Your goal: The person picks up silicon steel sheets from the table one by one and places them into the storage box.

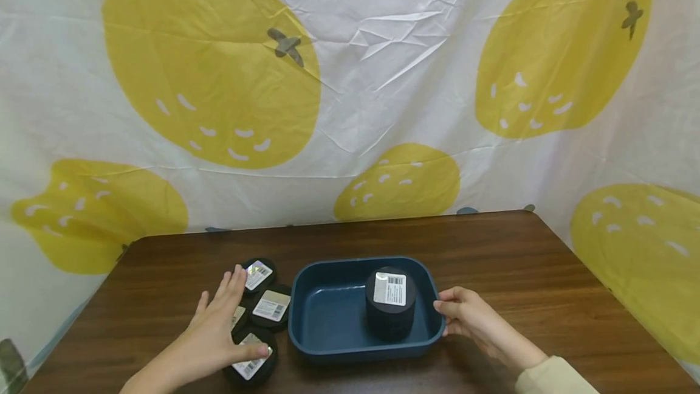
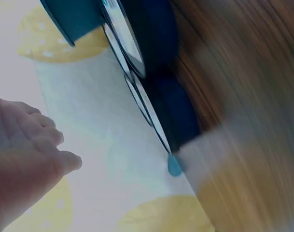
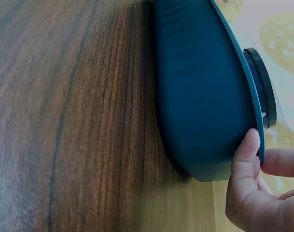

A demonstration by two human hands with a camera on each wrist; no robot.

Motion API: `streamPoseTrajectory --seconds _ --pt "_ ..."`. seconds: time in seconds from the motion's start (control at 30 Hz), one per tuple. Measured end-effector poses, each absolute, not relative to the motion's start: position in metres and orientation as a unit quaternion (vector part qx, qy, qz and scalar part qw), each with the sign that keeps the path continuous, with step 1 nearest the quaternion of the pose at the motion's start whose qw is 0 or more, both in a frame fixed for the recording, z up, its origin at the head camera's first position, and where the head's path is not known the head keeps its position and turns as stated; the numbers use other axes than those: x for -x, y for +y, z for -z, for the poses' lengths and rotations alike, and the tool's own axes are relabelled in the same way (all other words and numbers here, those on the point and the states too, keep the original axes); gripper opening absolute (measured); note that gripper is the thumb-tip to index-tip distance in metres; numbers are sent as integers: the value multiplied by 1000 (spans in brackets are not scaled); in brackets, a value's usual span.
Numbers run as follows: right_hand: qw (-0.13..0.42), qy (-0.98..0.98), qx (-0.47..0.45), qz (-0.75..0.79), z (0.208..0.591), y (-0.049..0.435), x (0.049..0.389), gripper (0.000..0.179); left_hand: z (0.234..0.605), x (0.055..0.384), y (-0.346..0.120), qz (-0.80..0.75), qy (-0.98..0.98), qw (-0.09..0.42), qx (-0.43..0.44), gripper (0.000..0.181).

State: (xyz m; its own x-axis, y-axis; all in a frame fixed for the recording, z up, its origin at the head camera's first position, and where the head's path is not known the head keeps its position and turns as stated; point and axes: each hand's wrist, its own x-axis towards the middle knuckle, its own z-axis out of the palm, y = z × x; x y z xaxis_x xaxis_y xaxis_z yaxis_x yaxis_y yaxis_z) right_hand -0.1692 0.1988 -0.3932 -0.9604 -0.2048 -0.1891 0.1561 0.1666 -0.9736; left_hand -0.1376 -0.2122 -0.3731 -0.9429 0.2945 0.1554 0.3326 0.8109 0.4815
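Observation:
A blue rectangular tray (image 1: 358, 354) sits on the table, and my right hand (image 1: 473, 321) pinches its right rim between thumb and fingers. In the right wrist view the thumb (image 3: 247, 147) presses the tray's outer wall (image 3: 200, 96). Inside the tray, toward the right, stands a black round container (image 1: 391, 318) with a white label on top. Left of the tray, several labelled black round containers (image 1: 271, 307) lie close together. My left hand (image 1: 210, 336) is spread over the nearer ones, partly hiding them; its fingers (image 2: 45, 130) hold nothing in the left wrist view.
The brown wooden table (image 1: 519, 260) extends beyond the tray on the right and at the back. Behind and beside it hangs a white cloth (image 1: 383, 102) printed with large yellow fruit.

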Motion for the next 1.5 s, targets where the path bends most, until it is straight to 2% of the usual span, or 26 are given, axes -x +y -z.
streamPoseTrajectory --seconds 0.33,0.8,1.5 --pt "142 753 16 643 394 197 169 36 376 135 -243 188 -965 74 166 120" --pt "147 752 23 643 393 196 172 37 386 143 -283 145 -971 64 177 119" --pt "146 769 13 622 393 208 170 38 398 168 -293 175 -968 21 180 113"
